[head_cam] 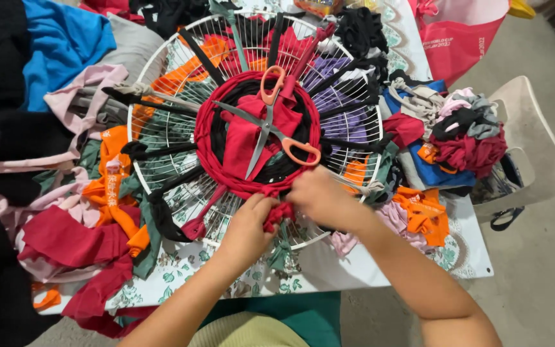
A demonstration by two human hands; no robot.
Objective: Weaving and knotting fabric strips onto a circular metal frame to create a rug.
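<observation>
Left hand (246, 228) and right hand (321, 200) meet at the near edge of the woven disc (256, 138), the landmark for all positions below. The fingers of both hands are curled closed, pinching between them a bunched end of red fabric strip (279, 214); the fingertips themselves are folded under and mostly hidden, so how the strip is gripped cannot be told. The strip lies just outside the disc's near rim, touching the outermost red round.

The disc, red with black rounds inside, sits at the centre of a white wire grille (168, 138) laid flat on the counter (354, 270). Black fabric strips (162, 151) radiate from the disc like spokes across the grille. A pair of orange-handled scissors (271, 132) rests on top of the disc, blades open, points aimed toward the near-left rim.

Risks, as judged from this arrangement: the open blades lie close beyond the hands, and a forward reach or a tug on the weave could bring a finger against an edge or jolt the scissors off the disc. A hard pull on the red strip might pucker the outer round or shift a spoke. Loose cloth could also snag in the grille wires.

Around the grille, farther from the disc, lie heaps of cut cloth (104, 225) in orange, red, pink, purple, blue and black. A pale plastic chair (534, 148) stands to the right, off the counter.
</observation>
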